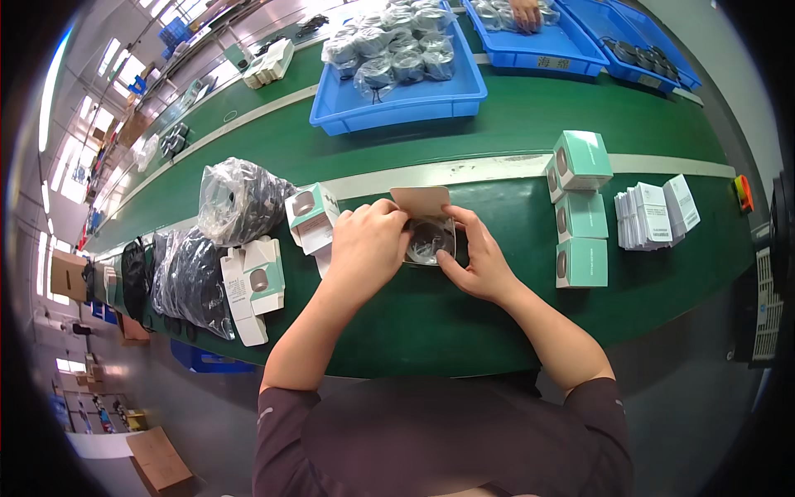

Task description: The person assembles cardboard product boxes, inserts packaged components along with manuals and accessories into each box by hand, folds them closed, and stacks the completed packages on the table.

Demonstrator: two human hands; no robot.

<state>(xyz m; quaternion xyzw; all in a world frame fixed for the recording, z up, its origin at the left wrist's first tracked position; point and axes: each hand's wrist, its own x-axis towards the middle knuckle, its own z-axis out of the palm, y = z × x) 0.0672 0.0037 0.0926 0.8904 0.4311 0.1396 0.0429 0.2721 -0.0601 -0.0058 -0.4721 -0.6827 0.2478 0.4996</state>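
On the green table before me stands a small carton with its lid flap raised. A round dark item in clear plastic sits inside it. My left hand grips the carton's left side, its fingers curled at the rim. From the right my right hand holds the carton, index finger up by the flap and thumb at the near edge of the opening. Just left of my left hand, a teal-and-white carton stands with another pale piece under it. Flattened cartons lie further left.
Several teal cartons are stacked at right, beside piles of folded leaflets. Bagged dark items lie at left. Across the table are a blue tray of wrapped round items and another blue tray with another person's hand in it.
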